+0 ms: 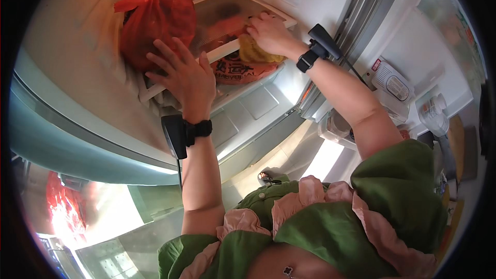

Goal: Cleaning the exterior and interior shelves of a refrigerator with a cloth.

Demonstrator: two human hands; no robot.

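My left hand (188,79) is spread with its fingers apart against the front of a knotted red plastic bag (164,19). The bag sits at the left of a refrigerator shelf (224,50) that has a clear panel and a white rim. Under my right hand (269,35) a yellow cloth (254,49) is pressed on the shelf's right part, and some of it hangs over the front rim. My right fingertips are partly hidden by the hand. Below the shelf lies an orange-red plastic bag (248,71) with dark printing.
A white drawer front (255,104) runs below the shelf. To the right, the open refrigerator door holds a white perforated box (393,81) and a white plastic bottle (433,106). Another shiny red bag (66,205) is at the lower left, outside the refrigerator.
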